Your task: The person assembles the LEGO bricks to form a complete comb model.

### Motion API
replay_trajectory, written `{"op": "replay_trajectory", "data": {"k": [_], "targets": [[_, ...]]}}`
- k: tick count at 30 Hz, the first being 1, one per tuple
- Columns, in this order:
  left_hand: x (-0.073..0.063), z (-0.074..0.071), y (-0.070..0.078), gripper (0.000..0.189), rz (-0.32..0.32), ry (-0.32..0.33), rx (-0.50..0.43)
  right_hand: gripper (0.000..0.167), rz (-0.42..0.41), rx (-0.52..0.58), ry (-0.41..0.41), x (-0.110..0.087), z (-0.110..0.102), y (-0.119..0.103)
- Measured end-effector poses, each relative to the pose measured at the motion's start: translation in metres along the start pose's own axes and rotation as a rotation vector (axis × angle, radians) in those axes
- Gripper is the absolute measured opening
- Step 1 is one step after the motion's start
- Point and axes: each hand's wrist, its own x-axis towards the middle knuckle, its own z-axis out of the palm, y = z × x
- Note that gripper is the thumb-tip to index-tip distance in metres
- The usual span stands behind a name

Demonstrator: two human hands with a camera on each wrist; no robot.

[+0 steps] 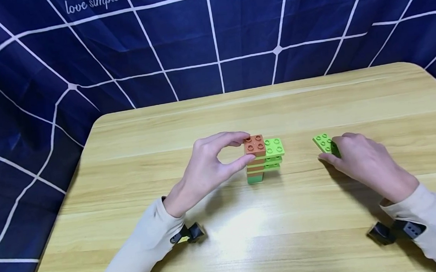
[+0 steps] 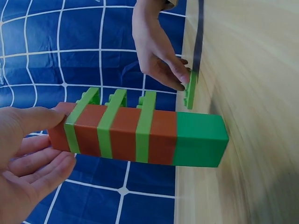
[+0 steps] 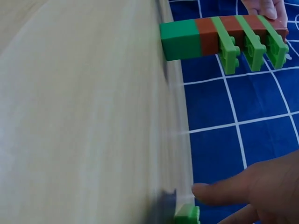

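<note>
A brick tower stands upright on the table, with a dark green brick point(image 2: 201, 139) at its base. Above that, reddish-brown bricks point(image 2: 124, 133) alternate with three light green plates point(image 3: 227, 46) that jut out to the right. My left hand point(image 1: 213, 157) pinches the topmost brown brick point(image 1: 255, 145) between thumb and fingers. To the right of the tower, a loose light green plate point(image 1: 323, 143) with studs up is held at its near right end by my right hand point(image 1: 364, 161). The right fingers cover part of that plate, and the right wrist view shows only its end.
The wooden table point(image 1: 158, 157) has rounded far corners. A dark blue cloth with white lines point(image 1: 179, 36) hangs behind it and along the left side. Each wrist carries a small black camera mount, the left one point(image 1: 189, 233) low over the table.
</note>
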Motion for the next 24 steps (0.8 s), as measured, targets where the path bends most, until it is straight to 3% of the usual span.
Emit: {"op": "replay_trajectory", "data": {"k": [7, 24], "targets": [[-0.0004, 0.0021, -0.0026, 0.036, 0.023, 0.013, -0.005, 0.030, -0.008, -0.036, 0.009, 0.0006, 0.0045, 0.0006], [-0.0007, 0.0016, -0.0014, 0.037, -0.002, 0.005, 0.011, 0.016, -0.037, -0.038, 0.053, 0.0018, 0.0080, 0.0011]]}}
